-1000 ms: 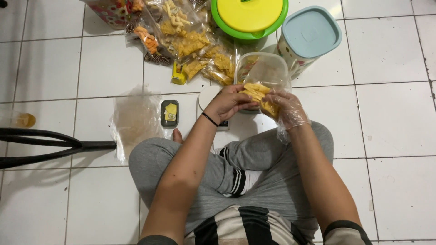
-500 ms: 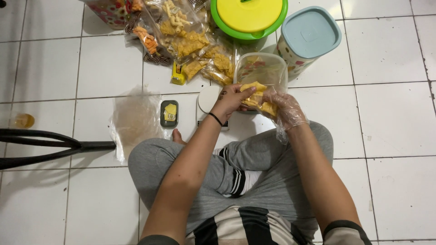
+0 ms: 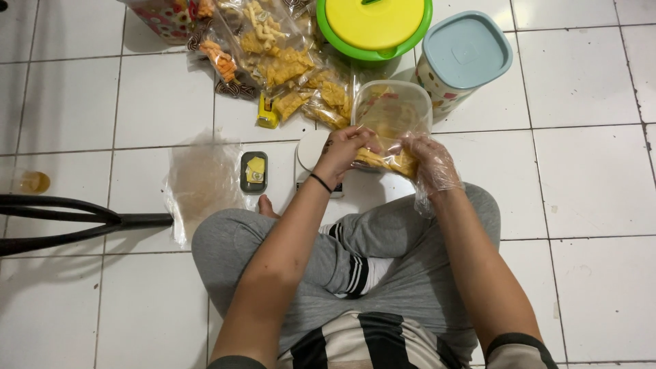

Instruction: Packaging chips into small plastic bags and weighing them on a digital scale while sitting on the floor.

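My left hand [image 3: 345, 147] pinched one end of a small clear bag of yellow chips [image 3: 384, 160], and my right hand [image 3: 429, 162], in a thin plastic glove, gripped the other end, so the bag hung between them over a white scale [image 3: 309, 154] on the floor. Just beyond the bag stood an open clear tub [image 3: 393, 109], with snack bags [image 3: 287, 61], a green-rimmed yellow lid [image 3: 372, 24] and a blue-lidded jar [image 3: 465, 58] farther out. To my left lay a little dark tray [image 3: 253, 171], a loose plastic sheet [image 3: 203, 184] and a black stand [image 3: 75, 220].
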